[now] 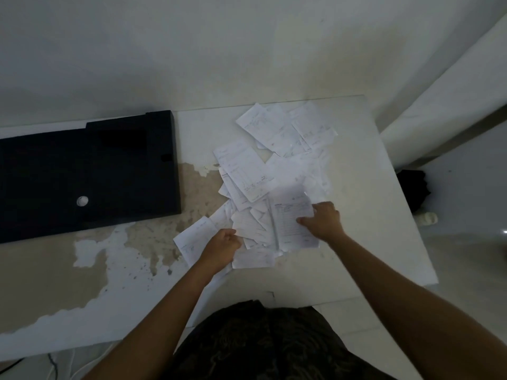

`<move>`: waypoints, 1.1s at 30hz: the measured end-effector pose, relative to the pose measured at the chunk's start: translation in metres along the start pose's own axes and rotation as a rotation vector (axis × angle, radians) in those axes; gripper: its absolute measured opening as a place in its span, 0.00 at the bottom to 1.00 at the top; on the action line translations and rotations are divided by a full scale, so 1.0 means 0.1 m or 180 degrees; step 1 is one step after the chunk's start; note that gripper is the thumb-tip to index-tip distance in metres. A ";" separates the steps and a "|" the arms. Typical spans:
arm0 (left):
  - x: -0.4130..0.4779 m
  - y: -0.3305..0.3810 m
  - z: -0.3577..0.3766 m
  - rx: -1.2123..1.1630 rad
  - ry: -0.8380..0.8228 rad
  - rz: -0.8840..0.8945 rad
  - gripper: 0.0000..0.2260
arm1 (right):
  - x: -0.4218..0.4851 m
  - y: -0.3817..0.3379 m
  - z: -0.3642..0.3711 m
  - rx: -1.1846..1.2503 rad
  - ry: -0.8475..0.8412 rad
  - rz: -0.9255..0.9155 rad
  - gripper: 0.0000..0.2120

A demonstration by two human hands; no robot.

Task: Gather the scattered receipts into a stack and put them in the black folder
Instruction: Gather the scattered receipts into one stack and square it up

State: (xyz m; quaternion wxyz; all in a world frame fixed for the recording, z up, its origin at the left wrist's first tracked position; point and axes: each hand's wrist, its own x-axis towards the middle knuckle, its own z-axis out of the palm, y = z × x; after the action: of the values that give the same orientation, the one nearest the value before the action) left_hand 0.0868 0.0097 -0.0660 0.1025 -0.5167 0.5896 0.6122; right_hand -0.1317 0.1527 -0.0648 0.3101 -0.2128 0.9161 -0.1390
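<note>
Head camera looked down on a white table (356, 256) whose surface was worn off in brown patches on the left part. Nearest to the camera was the person's dark patterned clothing (260, 344), and from there two bare forearms reached forward over the table.

The left hand (222, 249) was curled, with its fingers closed on the edge of some receipts at the near end of the pile. The right hand (322, 222) pinched the right edge of one larger printed sheet (290, 220), thumb on top and the other fingers under or behind it; this sheet seemed slightly lifted above the others, but I could not tell it for sure.

Between and beyond the hands lay the receipts (247, 171), white slips that overlapped each other in a loose, untidy heap. The heap stretched from the hands up to the far edge of the table, where several slips lay fanned out.

To the left of the heap, apart from it, the black folder (90, 171) lay flat and closed on the table, with a small round white spot on its cover. Behind the table stood a pale wall (192, 50).
</note>
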 end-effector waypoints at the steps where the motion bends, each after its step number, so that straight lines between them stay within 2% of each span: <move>1: -0.01 -0.01 0.00 -0.0085 -0.0017 -0.0020 0.19 | -0.06 -0.05 0.11 -0.0122 0.0197 -0.0036 0.14; 5: -0.05 -0.04 0.00 -0.0322 -0.0170 0.0013 0.21 | -0.23 -0.27 0.42 0.0467 0.0434 0.0298 0.14; 9: -0.03 -0.06 -0.02 -0.0309 -0.0313 0.0015 0.22 | -0.31 -0.44 0.46 0.1846 0.0304 0.0833 0.23; 11: 0.01 -0.06 -0.02 -0.0377 -0.0311 -0.0071 0.23 | -0.33 -0.48 0.42 0.2243 0.0099 0.0895 0.20; 14: 0.08 -0.09 -0.03 -0.0526 -0.0224 -0.0200 0.24 | -0.35 -0.45 0.36 0.2292 -0.0090 0.0916 0.16; 17: 0.12 -0.11 -0.07 -0.0351 0.0088 -0.0123 0.20 | -0.39 -0.30 0.25 0.2175 -0.0208 0.0925 0.17; 21: 0.24 0.03 -0.17 -0.0165 0.0742 0.0107 0.14 | -0.46 -0.05 0.00 0.2189 -0.0371 0.0900 0.04; 23: 0.30 0.17 -0.20 -0.0150 0.0899 0.0201 0.13 | -0.51 0.05 -0.17 0.2495 -0.0357 0.0973 0.04; 26: 0.36 0.33 -0.22 -0.0043 0.1052 0.0315 0.13 | -0.54 0.08 -0.34 0.3217 -0.0398 0.0928 0.12; 29: 0.55 0.54 -0.27 -0.0049 0.1296 0.0207 0.10 | -0.23 -0.16 -0.49 0.3775 -0.0555 0.0774 0.11; 31: 0.59 0.60 -0.31 -0.0094 0.1284 0.0247 0.08 | -0.07 -0.34 -0.44 0.3604 -0.0460 0.0530 0.11; 33: 0.61 0.65 -0.32 -0.0118 0.1265 0.0247 0.07 | 0.13 -0.53 -0.34 0.2553 -0.0274 0.0356 0.14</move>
State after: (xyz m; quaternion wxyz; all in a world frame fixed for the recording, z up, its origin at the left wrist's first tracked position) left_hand 0.0285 -0.0651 -0.0645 -0.0492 -0.6060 0.6063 0.5125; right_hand -0.1460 0.1044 -0.0252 0.4137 -0.0305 0.7856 -0.4591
